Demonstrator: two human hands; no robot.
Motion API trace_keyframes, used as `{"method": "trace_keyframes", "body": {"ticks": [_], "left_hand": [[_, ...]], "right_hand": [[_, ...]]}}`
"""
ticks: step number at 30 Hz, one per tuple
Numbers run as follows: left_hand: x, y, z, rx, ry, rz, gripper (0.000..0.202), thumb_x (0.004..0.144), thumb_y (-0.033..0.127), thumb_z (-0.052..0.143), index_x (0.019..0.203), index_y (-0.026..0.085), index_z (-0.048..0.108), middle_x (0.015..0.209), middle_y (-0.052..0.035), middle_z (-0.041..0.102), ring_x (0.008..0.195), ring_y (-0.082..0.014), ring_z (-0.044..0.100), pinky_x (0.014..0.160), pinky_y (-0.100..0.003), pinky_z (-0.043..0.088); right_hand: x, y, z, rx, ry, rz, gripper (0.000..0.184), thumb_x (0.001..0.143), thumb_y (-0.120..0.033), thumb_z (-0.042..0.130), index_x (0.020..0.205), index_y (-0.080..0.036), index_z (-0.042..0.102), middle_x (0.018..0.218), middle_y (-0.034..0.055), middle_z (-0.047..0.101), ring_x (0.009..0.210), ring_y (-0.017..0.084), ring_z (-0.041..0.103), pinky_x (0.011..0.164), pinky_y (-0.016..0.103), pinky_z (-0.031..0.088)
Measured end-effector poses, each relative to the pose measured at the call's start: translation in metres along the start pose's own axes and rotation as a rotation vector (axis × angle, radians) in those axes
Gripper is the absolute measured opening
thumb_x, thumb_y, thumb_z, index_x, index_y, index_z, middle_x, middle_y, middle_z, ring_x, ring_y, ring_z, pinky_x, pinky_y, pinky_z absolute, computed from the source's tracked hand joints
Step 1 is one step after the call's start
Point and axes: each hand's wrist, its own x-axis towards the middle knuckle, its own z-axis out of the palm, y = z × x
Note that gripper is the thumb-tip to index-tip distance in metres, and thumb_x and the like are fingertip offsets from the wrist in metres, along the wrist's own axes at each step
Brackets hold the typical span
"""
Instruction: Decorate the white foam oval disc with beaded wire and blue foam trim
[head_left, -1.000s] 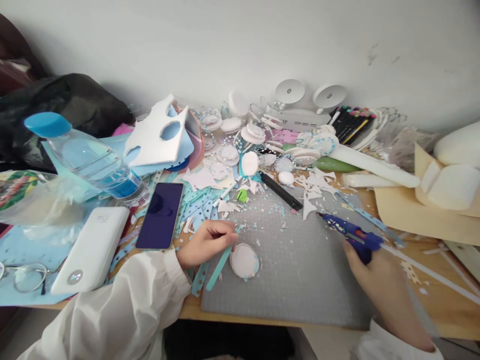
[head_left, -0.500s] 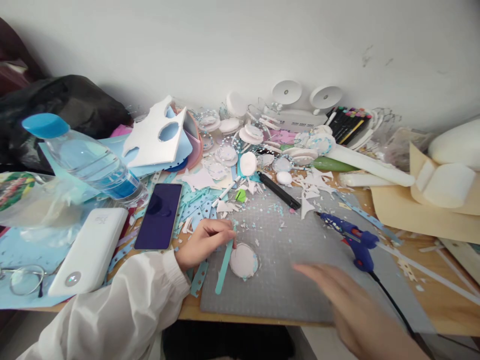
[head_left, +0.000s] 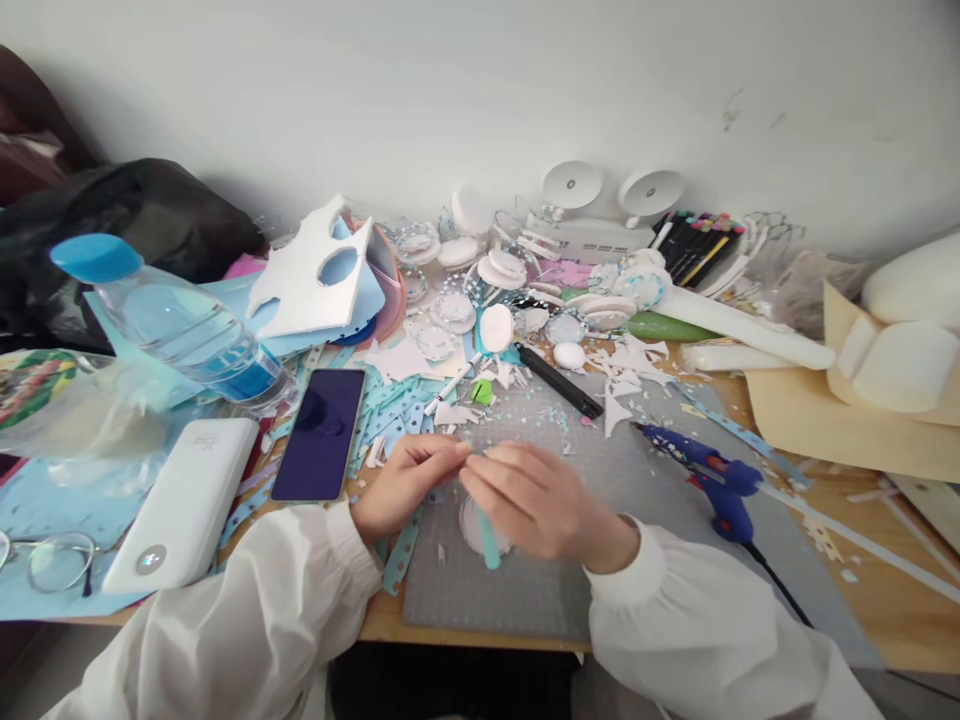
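A teal paper strip (head_left: 489, 545) hangs at a slant from between my hands, its rounded lower end showing below my right fingers. My left hand (head_left: 416, 480) pinches near the strip's top end. From the other side my right hand (head_left: 536, 505) has its fingers closed on the strip, fingertips close to the left ones. Beneath them a round white disc (head_left: 471, 525) lies on the grey cutting mat (head_left: 495, 610), partly covered by the strip and my right hand. Exactly where each fingertip grips is hidden.
A blue glue gun (head_left: 705, 475) lies on the right, its cord running toward the front edge. Behind the hands are a black utility knife (head_left: 559, 380) and white foam scraps (head_left: 619, 400). To the left sit a phone (head_left: 319, 435), a white power bank (head_left: 180, 505) and a leaning water bottle (head_left: 180, 325).
My right hand has come in from the lower right to meet my left hand and close on the strip. The strip's lower end has swung right, over the disc.
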Motion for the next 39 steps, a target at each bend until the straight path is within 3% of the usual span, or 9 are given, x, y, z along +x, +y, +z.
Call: {"method": "trace_keyframes", "body": {"ticks": [2, 4, 7, 9, 14, 19, 24, 30, 39], "left_hand": [[-0.002, 0.004, -0.002, 0.088, -0.039, 0.077, 0.039, 0.094, 0.041, 0.054, 0.069, 0.013, 0.066, 0.062, 0.0007, 0.047, 0.061, -0.0127, 0.044, 0.062, -0.026, 0.037], [-0.002, 0.007, -0.004, 0.298, -0.156, 0.269, 0.038, 0.092, 0.047, 0.056, 0.102, 0.013, 0.070, 0.087, -0.0078, 0.061, 0.083, -0.0199, 0.055, 0.078, -0.032, 0.043], [-0.002, 0.008, -0.004, 0.668, -0.331, 0.483, 0.080, 0.071, 0.063, 0.073, 0.130, 0.012, 0.056, 0.118, -0.0184, 0.058, 0.106, -0.0317, 0.054, 0.094, -0.045, 0.042], [-0.002, 0.005, -0.002, 0.856, -0.414, 0.529, 0.092, 0.063, 0.068, 0.075, 0.133, 0.013, 0.052, 0.122, -0.0201, 0.059, 0.107, -0.0350, 0.054, 0.097, -0.050, 0.040], [-0.002, -0.001, 0.001, 1.000, -0.430, 0.563, 0.063, 0.077, 0.052, 0.072, 0.125, 0.014, 0.053, 0.111, -0.0158, 0.066, 0.102, -0.0315, 0.059, 0.094, -0.046, 0.043], [-0.004, 0.000, -0.001, 0.899, -0.275, 0.763, 0.058, 0.082, 0.037, 0.073, 0.128, 0.014, 0.046, 0.113, -0.0170, 0.066, 0.105, -0.0276, 0.062, 0.094, -0.043, 0.050], [-0.008, 0.000, 0.000, 0.881, -0.231, 0.914, 0.061, 0.080, 0.028, 0.077, 0.130, 0.012, 0.045, 0.119, -0.0228, 0.066, 0.113, -0.0289, 0.063, 0.094, -0.044, 0.055], [-0.009, -0.002, 0.000, 0.865, -0.178, 0.938, 0.063, 0.082, 0.026, 0.076, 0.135, 0.012, 0.044, 0.121, -0.0237, 0.068, 0.119, -0.0288, 0.063, 0.094, -0.043, 0.058], [-0.009, -0.005, -0.002, 0.892, -0.187, 0.934, 0.068, 0.081, 0.026, 0.077, 0.136, 0.006, 0.042, 0.125, -0.0259, 0.064, 0.124, -0.0287, 0.059, 0.098, -0.044, 0.056]], "right_hand": [[-0.012, 0.008, -0.005, 0.053, 0.074, 0.162, 0.016, 0.094, -0.010, 0.053, 0.103, -0.014, 0.065, 0.088, 0.0090, 0.075, 0.083, 0.019, 0.070, 0.075, 0.032, 0.061], [-0.028, 0.015, -0.008, 0.095, 0.172, 0.377, 0.015, 0.091, -0.012, 0.059, 0.103, -0.020, 0.063, 0.086, 0.0064, 0.074, 0.079, 0.018, 0.071, 0.070, 0.031, 0.061], [-0.051, 0.020, -0.006, 0.132, 0.288, 0.674, 0.015, 0.086, -0.011, 0.065, 0.096, -0.022, 0.062, 0.079, 0.0041, 0.071, 0.072, 0.019, 0.071, 0.064, 0.033, 0.059], [-0.060, 0.020, -0.002, 0.216, 0.341, 0.844, 0.008, 0.087, -0.015, 0.064, 0.091, -0.021, 0.061, 0.075, 0.0028, 0.067, 0.068, 0.018, 0.070, 0.061, 0.032, 0.058], [-0.058, 0.012, 0.002, 0.546, 0.484, 1.110, 0.009, 0.089, -0.025, 0.064, 0.085, -0.020, 0.057, 0.078, -0.0008, 0.060, 0.057, 0.012, 0.065, 0.056, 0.027, 0.056], [-0.050, 0.005, -0.004, 0.669, 0.542, 1.146, 0.009, 0.090, -0.023, 0.063, 0.084, -0.020, 0.058, 0.073, -0.0024, 0.059, 0.055, 0.011, 0.063, 0.057, 0.027, 0.055], [-0.044, -0.004, -0.010, 0.782, 0.538, 1.068, 0.005, 0.090, -0.018, 0.061, 0.087, -0.021, 0.058, 0.076, 0.0000, 0.063, 0.057, 0.012, 0.063, 0.053, 0.027, 0.054], [-0.042, -0.008, -0.015, 0.798, 0.479, 1.001, 0.008, 0.090, -0.014, 0.058, 0.090, -0.021, 0.057, 0.072, 0.0004, 0.063, 0.058, 0.013, 0.062, 0.050, 0.027, 0.054], [-0.049, -0.012, -0.012, 0.737, 0.438, 0.897, 0.020, 0.084, -0.005, 0.060, 0.095, -0.021, 0.062, 0.075, 0.0024, 0.067, 0.068, 0.018, 0.066, 0.060, 0.034, 0.056]]}}
